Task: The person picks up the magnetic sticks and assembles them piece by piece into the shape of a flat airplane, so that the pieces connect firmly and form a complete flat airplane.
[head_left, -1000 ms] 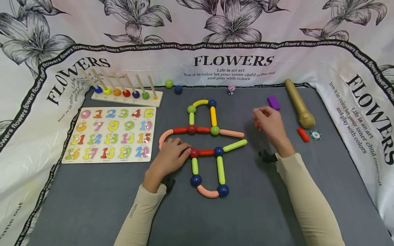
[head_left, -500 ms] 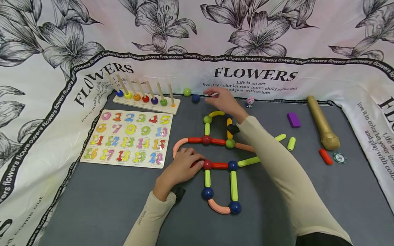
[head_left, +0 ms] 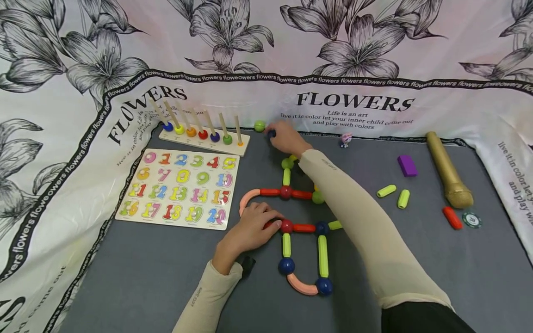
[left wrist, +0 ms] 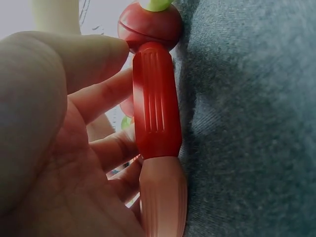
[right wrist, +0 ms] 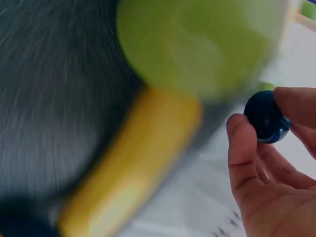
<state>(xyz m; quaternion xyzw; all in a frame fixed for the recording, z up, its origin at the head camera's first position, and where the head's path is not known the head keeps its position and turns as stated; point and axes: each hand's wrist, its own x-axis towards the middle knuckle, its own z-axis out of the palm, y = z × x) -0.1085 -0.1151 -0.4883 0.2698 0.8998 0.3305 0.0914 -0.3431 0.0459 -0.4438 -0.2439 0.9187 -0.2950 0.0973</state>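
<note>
In the head view, my left hand (head_left: 255, 226) lies over the left end of a figure built from coloured sticks and balls. Its thumb and fingers hold a red stick (left wrist: 157, 103), thumb tip right at a red ball (left wrist: 150, 27). A salmon curved stick (left wrist: 163, 202) joins the red stick's other end. My right hand (head_left: 286, 138) reaches to the back and pinches a dark blue ball (right wrist: 264, 117) between thumb and fingertips. Just left of it is a light green ball (head_left: 260, 126). The right forearm hides part of the figure's right side.
At the left lie a number puzzle board (head_left: 133, 222) and a pegged counting stand (head_left: 233, 148). Two loose green sticks (head_left: 386, 191), a purple block (head_left: 407, 166), a gold microphone (head_left: 449, 171), a red stick (head_left: 452, 218), a poker chip (head_left: 472, 220) and a small figurine (head_left: 345, 140) are elsewhere.
My right hand has swung from the right side to the back and taken hold of the dark blue ball. The left hand keeps its place on the figure. The head view has shifted.
</note>
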